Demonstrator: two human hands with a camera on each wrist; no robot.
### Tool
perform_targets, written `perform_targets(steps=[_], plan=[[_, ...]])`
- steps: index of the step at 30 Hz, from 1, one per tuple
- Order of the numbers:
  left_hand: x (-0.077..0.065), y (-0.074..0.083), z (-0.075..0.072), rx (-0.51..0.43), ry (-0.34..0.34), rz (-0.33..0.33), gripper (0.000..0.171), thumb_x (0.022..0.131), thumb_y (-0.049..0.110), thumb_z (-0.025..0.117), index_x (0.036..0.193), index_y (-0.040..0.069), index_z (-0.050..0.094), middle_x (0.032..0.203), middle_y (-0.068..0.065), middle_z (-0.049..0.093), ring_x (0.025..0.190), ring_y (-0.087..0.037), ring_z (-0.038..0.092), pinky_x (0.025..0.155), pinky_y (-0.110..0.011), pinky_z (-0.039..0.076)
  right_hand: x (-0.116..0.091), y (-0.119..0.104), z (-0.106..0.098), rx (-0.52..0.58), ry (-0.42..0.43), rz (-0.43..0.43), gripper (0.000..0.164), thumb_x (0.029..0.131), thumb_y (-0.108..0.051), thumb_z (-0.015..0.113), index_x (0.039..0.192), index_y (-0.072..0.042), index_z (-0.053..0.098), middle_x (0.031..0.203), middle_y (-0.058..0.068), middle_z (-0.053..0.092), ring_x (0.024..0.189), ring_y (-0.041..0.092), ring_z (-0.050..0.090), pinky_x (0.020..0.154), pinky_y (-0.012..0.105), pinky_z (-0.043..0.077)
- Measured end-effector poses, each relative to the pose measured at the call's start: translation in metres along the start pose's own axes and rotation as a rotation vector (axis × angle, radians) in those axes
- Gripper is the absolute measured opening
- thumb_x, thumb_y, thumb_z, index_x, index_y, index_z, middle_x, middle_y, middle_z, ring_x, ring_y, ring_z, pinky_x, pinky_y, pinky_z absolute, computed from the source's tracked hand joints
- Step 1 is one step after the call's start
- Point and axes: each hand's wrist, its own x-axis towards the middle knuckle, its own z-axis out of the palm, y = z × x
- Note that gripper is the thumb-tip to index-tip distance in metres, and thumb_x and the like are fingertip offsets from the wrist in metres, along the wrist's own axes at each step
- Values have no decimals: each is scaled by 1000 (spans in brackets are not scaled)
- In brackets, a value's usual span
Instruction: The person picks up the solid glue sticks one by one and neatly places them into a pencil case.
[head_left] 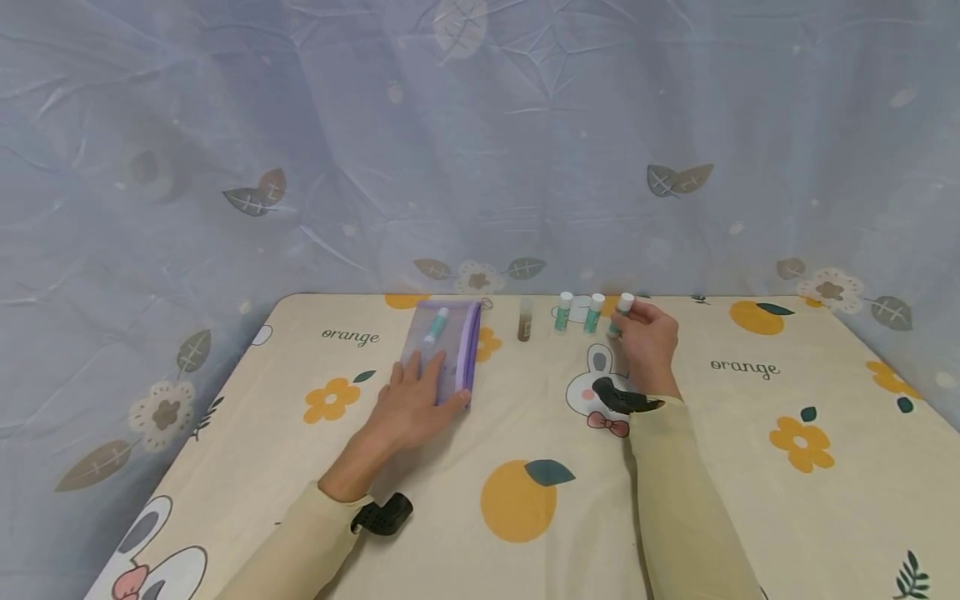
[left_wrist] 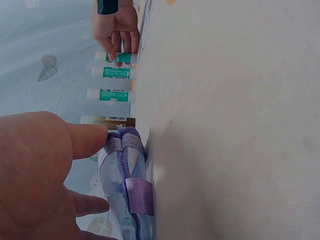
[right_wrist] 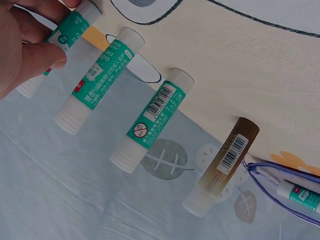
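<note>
Left of the brown tube (head_left: 524, 324), the left hand (head_left: 408, 410) lies spread-fingered on the mesh pouch (head_left: 453, 362), while right of that tube the right hand (head_left: 651, 340) pinches the green glue stick (head_left: 625, 302) beyond two matching sticks (head_left: 593, 315).

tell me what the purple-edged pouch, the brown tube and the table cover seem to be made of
Purple-edged pouch: probably nylon or polyester mesh, translucent; a fine grid weave and the glue stick inside show through.
Brown tube: likely smooth plastic, fading to a translucent pale end.
Table cover: looks like matt fabric, perhaps cotton; fine weave and soft creases show.
</note>
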Motion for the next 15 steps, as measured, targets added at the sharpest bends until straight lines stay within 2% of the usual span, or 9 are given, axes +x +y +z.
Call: perform_targets(steps=[15], plan=[[0, 1, 0, 2, 6, 0, 82, 105, 50, 56, 169, 9, 25, 175, -32, 11, 160, -60, 8, 127, -73, 17, 2, -2, 0, 17, 4, 49, 45, 105, -16, 67, 149, -15, 62, 149, 9, 65, 133, 19, 60, 117, 35, 49]])
